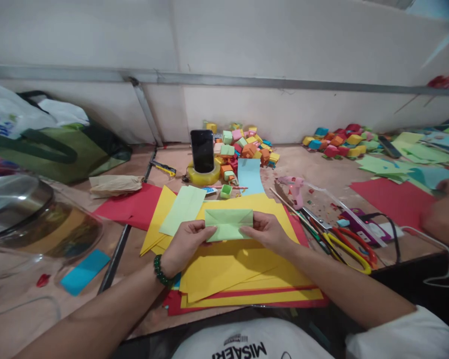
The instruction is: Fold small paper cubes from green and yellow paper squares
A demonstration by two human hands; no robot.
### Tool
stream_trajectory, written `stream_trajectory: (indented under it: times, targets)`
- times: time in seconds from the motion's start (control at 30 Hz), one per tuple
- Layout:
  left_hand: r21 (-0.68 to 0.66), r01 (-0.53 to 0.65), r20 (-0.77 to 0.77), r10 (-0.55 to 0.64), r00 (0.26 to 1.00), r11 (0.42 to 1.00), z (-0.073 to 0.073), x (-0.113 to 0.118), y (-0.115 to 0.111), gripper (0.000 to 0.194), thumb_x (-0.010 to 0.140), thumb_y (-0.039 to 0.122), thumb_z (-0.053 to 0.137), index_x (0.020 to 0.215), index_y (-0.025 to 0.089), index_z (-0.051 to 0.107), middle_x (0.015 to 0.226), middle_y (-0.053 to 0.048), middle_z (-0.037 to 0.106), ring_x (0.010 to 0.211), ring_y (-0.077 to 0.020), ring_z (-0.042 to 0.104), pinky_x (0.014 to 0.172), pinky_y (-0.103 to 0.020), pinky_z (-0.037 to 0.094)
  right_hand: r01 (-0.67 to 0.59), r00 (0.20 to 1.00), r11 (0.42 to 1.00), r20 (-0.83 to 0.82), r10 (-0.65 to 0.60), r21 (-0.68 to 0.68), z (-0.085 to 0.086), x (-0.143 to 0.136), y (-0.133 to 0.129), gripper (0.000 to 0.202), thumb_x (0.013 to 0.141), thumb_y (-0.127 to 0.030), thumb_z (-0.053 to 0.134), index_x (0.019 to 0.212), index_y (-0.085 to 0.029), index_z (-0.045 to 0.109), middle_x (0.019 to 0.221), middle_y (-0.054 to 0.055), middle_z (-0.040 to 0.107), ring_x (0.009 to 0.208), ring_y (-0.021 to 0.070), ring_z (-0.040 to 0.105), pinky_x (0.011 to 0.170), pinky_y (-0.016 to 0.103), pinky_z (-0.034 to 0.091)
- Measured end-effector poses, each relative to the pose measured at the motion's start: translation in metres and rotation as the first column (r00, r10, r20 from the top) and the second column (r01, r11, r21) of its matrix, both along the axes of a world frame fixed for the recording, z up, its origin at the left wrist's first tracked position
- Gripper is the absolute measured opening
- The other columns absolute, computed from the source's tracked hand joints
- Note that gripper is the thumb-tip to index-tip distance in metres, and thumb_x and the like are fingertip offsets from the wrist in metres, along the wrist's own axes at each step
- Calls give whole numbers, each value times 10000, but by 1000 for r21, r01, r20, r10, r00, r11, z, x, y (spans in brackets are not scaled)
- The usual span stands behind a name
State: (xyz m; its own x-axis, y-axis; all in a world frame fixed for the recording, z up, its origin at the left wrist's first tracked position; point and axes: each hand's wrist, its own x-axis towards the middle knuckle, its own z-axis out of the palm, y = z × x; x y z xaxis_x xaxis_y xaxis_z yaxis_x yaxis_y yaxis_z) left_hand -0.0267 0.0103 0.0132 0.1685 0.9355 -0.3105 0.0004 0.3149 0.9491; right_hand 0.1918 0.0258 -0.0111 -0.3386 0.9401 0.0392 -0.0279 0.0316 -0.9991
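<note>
A folded light green paper (229, 224) is held level above a stack of yellow sheets (224, 271). My left hand (189, 239) pinches its left end, thumb on the near face, and wears a dark green bead bracelet (162, 270). At the right end, my right hand (267, 230) grips the same paper between thumb and fingers. Creases run across the paper's face. Another light green sheet (183, 210) lies just left of it on the yellow paper. Red sheets show under the stack.
A phone (202, 151) stands in a yellow tape roll (204, 174) before piled paper cubes (247, 149). Right are a pink glue gun (294, 189), scissors (347, 247) and another person's blurred hand (447, 214). Left are a glass-like container (41, 219) and blue paper (85, 271).
</note>
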Motion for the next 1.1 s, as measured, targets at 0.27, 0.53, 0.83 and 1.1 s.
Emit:
stream_trajectory:
  times: [0.27, 0.53, 0.83, 1.1]
  targets:
    - [63, 26, -13, -26, 1000, 998, -4, 0, 1, 431, 554, 529, 766, 570, 134, 596, 533, 29, 518, 544, -93, 457, 519, -206, 411, -67, 996, 996, -62, 64, -55, 3, 2, 3, 363, 693, -382, 774, 940, -128, 693, 844, 52, 706, 729, 142, 629, 682, 260, 527]
    - [29, 30, 66, -32, 997, 999, 0, 1, -1, 434, 510, 509, 822, 613, 127, 644, 576, 12, 583, 564, -101, 514, 522, -198, 458, -86, 991, 980, -117, 65, -180, 9, 1, 1, 345, 652, -372, 804, 889, -142, 704, 740, 19, 680, 582, 111, 579, 527, 241, 544]
    - [-5, 84, 172, -82, 982, 996, 1, 0, -3, 476, 530, 489, 844, 836, 137, 752, 766, -47, 710, 675, -158, 639, 610, -265, 567, -51, 992, 982, -119, 30, -183, 11, 2, -3, 230, 647, -301, 775, 840, -177, 761, 725, 4, 688, 507, 80, 543, 435, 197, 511]
    - [-51, 16, 230, -3, 973, 999, 3, -2, -2, 561, 464, 504, 871, 851, 122, 738, 711, -8, 681, 614, -126, 637, 625, -294, 596, -142, 989, 972, -68, 132, -187, 13, 5, -5, 219, 719, -249, 687, 908, -184, 778, 605, 2, 687, 448, 80, 608, 514, 198, 532]
